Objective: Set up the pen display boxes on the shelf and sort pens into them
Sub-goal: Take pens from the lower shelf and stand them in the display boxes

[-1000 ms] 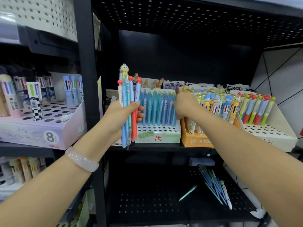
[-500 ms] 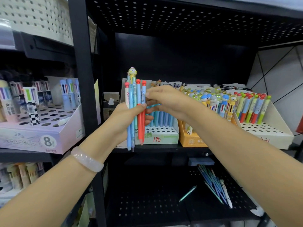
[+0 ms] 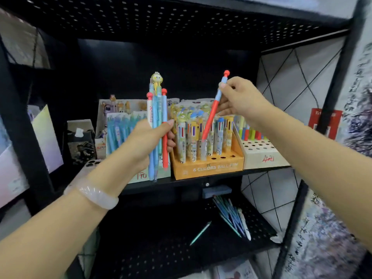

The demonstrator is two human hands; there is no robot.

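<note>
- Gripping an upright bundle of pens point(image 3: 157, 125) in the left hand point(image 3: 145, 141), fingers and thumb curling round the middle of the barrels; roughly four or five in the bundle, exact count unclear, one carrying a yellow cartoon topper and two ending in red knobs.
- Pinching a single red-and-blue pen point(image 3: 213, 109) near its top with the right hand point(image 3: 239, 98), fingertips closing on the blue upper part, red knob pointing up, lower end slanting down in front of the orange display box point(image 3: 209, 168).
- Wearing a pale translucent bangle point(image 3: 98, 196) on the left wrist.
- Reading "6 COLORS BALL PEN" on the orange display box front; holding about seven multicolour pens in its front row, more behind, with several front holes showing.
- Standing to its right, touching it, a cream display box point(image 3: 265, 156) with a red handwritten price mark, too blurred for reading, and green, red and blue pens at its back.
- Standing to the left, partly hiding behind the left hand, a blue-pen display box point(image 3: 120, 135) with a red handwritten mark on its front.
- Sitting all three boxes on the black perforated shelf point(image 3: 201, 181).
- Lying on the lower shelf point(image 3: 161, 248), a loose pile of blue pens point(image 3: 233, 218) and one teal pen point(image 3: 200, 232) apart from it.
</note>
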